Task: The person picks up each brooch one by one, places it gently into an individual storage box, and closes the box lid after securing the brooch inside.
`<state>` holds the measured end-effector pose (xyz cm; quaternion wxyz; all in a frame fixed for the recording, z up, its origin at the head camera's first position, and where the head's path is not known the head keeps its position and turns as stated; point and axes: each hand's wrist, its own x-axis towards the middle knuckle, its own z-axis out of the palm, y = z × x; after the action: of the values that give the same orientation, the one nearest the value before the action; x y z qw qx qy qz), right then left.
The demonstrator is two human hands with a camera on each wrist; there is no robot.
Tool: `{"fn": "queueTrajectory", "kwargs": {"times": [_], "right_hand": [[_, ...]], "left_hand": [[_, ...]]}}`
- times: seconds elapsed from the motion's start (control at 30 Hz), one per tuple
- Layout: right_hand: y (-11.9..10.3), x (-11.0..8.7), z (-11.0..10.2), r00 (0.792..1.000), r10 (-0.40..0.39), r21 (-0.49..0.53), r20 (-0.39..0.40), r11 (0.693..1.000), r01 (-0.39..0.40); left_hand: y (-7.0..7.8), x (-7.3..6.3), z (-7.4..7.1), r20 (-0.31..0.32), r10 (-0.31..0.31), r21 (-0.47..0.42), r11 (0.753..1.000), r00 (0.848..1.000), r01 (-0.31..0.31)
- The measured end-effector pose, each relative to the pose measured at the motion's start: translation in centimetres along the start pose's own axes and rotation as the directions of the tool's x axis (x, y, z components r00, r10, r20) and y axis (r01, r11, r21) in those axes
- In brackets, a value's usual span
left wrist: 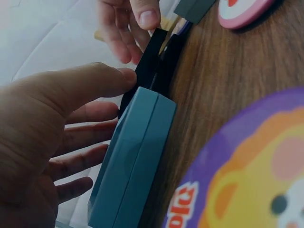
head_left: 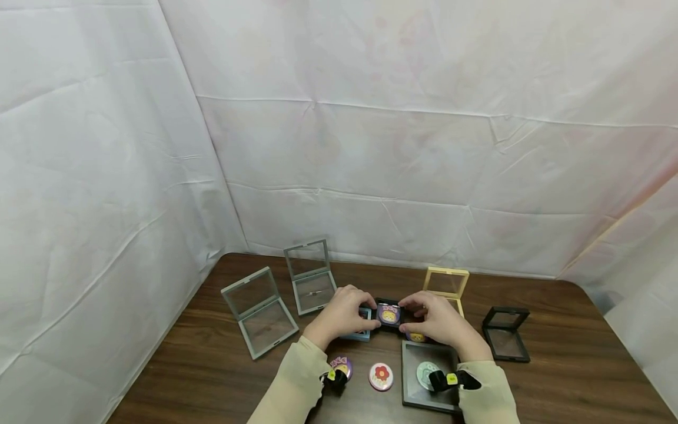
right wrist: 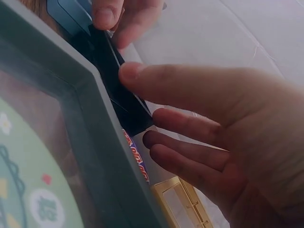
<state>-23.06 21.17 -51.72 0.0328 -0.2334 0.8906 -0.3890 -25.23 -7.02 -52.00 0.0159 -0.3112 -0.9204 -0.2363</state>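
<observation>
Both hands pinch a small black display case (right wrist: pixel 105 64) from its two sides, thumbs on the near edge and fingers behind. Inside its window a round purple badge (head_left: pixel 389 314) with a yellow cartoon face is visible. My left hand (head_left: pixel 344 312) grips the left side, close over a blue case (left wrist: pixel 135 156) that it partly covers. On the right side, my right hand (head_left: pixel 436 318) holds the case; another purple badge (head_left: pixel 416 337) lies just below its fingers. In the left wrist view, a narrow wedge of gap appears between the black case's two halves.
Grey cases (head_left: pixel 269 327) stand opened at left, a yellow one (head_left: pixel 447 272) behind, a black one (head_left: pixel 505 344) at right. Nearer lie a flower badge (head_left: pixel 381 377), a purple badge (head_left: pixel 341 366) and a dark grey case (head_left: pixel 413 394) with a green badge (head_left: pixel 425 375).
</observation>
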Motion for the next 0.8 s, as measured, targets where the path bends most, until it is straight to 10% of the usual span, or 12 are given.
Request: {"fn": "queueTrajectory", "kwargs": {"times": [0.53,0.8], "right_hand": [[0.08,0.07,0.10,1.000,-0.022,0.055,0.002,0.998,0.022],[0.17,-0.16,0.12,0.996,-0.021,-0.103,-0.082,0.995,0.012]], "left_hand": [[0.32,0.00,-0.14,-0.010,-0.002,0.003,1.000,1.000,0.002],[0.42,-0.23,0.01,0.011,-0.046,0.004,0.999,0.999,0.046]]}}
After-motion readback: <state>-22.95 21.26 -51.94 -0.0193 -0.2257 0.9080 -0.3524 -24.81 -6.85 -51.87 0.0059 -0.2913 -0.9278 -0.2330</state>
